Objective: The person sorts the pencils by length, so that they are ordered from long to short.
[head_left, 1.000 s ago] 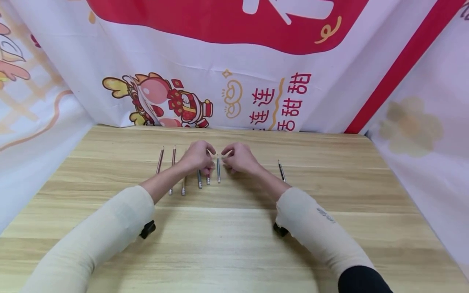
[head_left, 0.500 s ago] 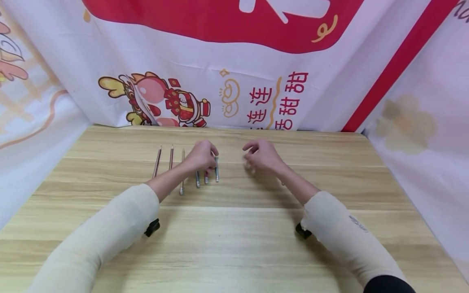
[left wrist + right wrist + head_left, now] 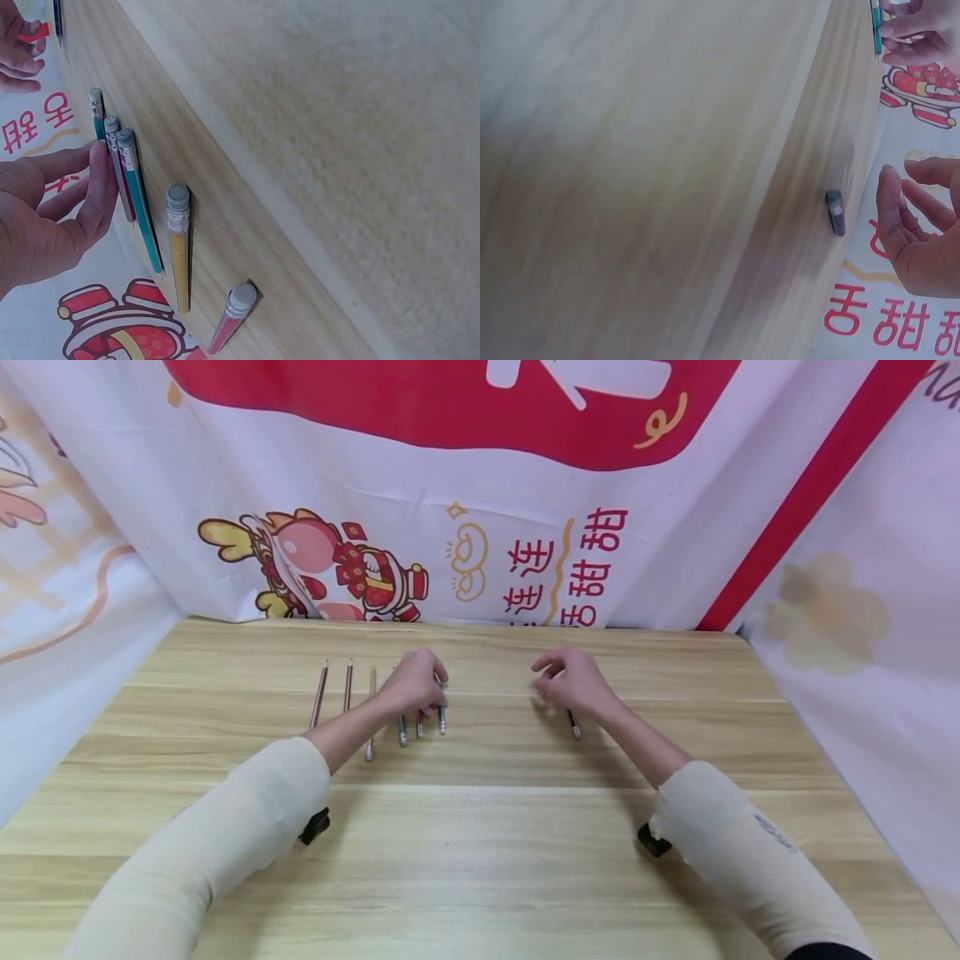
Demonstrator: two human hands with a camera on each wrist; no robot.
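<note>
My left hand (image 3: 414,681) is over the right end of a row of pencils. Its thumb and bent fingers touch the side of a teal pencil (image 3: 97,112) that lies on the table, its eraser toward me. Close beside that one are a dark red pencil (image 3: 113,135) and another teal pencil (image 3: 131,169). Farther right, my right hand (image 3: 573,679) hovers by a black pencil (image 3: 574,724), fingers loosely curved with a gap between thumb and fingertips. In the right wrist view this pencil lies apart from the fingers; the head view hides its upper part.
A yellow pencil (image 3: 178,247) and two dark red ones, including the leftmost pencil (image 3: 320,693), lie farther left, spaced apart. The wooden table (image 3: 480,860) ends against a printed white cloth (image 3: 450,477) at the back.
My right hand has drawn away from the teal pencil and moved right, to the black pencil. The left hand stays at the teal pencil, its fingers now against it.
</note>
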